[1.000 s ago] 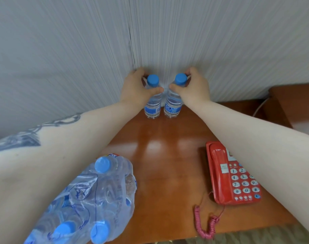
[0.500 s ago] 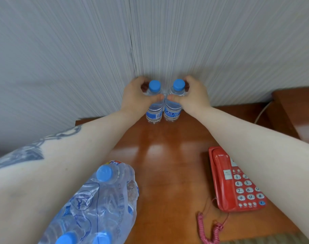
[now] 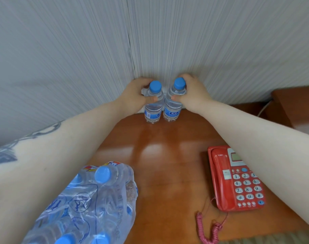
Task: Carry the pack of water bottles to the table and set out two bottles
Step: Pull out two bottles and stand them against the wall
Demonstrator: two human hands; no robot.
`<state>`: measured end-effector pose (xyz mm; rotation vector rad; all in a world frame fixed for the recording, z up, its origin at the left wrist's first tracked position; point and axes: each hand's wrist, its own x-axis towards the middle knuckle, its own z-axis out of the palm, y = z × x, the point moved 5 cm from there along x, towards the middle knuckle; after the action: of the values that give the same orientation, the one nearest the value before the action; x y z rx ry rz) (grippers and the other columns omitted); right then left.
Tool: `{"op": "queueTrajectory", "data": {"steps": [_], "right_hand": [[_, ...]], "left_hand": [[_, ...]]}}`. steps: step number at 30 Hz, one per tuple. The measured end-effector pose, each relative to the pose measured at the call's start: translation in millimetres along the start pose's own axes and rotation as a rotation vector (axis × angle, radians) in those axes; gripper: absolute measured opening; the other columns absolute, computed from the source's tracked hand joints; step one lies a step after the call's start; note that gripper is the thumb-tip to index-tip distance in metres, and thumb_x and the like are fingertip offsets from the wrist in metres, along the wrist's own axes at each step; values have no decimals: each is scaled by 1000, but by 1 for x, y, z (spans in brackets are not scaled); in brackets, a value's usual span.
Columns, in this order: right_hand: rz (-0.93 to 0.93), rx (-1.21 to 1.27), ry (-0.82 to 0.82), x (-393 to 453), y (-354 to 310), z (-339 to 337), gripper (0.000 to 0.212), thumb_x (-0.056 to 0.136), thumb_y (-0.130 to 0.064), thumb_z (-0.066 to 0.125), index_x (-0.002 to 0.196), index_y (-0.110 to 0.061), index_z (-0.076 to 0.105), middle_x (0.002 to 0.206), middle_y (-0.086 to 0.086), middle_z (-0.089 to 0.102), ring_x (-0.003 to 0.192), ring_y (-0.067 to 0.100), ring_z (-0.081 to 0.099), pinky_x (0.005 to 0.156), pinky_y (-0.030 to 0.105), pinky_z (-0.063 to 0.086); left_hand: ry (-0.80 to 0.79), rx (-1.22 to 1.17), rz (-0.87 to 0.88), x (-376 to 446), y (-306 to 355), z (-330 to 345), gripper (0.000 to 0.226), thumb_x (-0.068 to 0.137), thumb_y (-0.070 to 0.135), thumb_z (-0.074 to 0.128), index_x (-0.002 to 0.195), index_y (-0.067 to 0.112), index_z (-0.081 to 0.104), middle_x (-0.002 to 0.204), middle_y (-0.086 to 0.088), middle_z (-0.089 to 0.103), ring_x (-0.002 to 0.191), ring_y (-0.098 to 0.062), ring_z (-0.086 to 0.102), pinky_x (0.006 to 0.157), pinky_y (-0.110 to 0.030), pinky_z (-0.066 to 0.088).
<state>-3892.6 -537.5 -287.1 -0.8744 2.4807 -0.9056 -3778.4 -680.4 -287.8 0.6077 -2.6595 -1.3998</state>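
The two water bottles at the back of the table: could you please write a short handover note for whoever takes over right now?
Left hand: wrapped around the left bottle.
Right hand: wrapped around the right bottle.
Both bottles stand upright, side by side, at the back of the wooden table near the wall, bases on the surface.
The pack of water bottles lies at the table's front left; a red telephone sits front right.
Done: pack carried over, two bottles placed.
Left: release both bottles and draw the hands back.
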Motion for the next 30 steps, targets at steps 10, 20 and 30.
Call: {"op": "queueTrajectory", "data": {"steps": [10, 20, 30], "right_hand": [[33, 67, 117, -5, 2, -1, 60, 71, -26, 89, 120, -9, 59, 107, -3, 61, 94, 14, 56, 76, 27, 40], [40, 90, 134, -10, 2, 1, 54, 73, -23, 88, 117, -9, 60, 108, -2, 61, 97, 13, 52, 81, 26, 39], [95, 42, 131, -11, -5, 4, 58, 74, -24, 87, 120, -7, 55, 120, 10, 65, 104, 24, 60, 81, 31, 46]], "left_hand": [[335, -36, -61, -2, 1, 10, 46, 70, 26, 88, 105, 7, 65, 102, -3, 66, 96, -18, 62, 84, -26, 52], [308, 9, -1, -6, -1, 9, 49, 82, 18, 79, 128, 7, 64, 110, 1, 51, 97, -11, 51, 78, 4, 34], [377, 44, -69, -13, 6, 9, 51, 82, 25, 79, 126, 7, 63, 123, -12, 62, 109, -23, 60, 90, -20, 41]]}}
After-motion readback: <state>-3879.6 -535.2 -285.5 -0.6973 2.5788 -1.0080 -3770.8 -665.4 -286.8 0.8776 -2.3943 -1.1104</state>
